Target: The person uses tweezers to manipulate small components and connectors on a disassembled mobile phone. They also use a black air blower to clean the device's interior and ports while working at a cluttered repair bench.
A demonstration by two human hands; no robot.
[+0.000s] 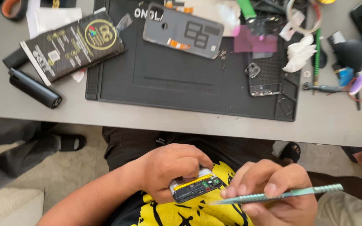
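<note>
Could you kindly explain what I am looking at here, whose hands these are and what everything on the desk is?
This single picture comes from a camera worn on a person's head, looking down at their own lap and desk. Their left hand grips an opened phone with its inner parts showing. Their right hand holds a thin metal tool, tip near the phone. On the grey desk lies a black work mat carrying a phone back cover and a dark phone frame. A black printed box lies beside it.
</note>
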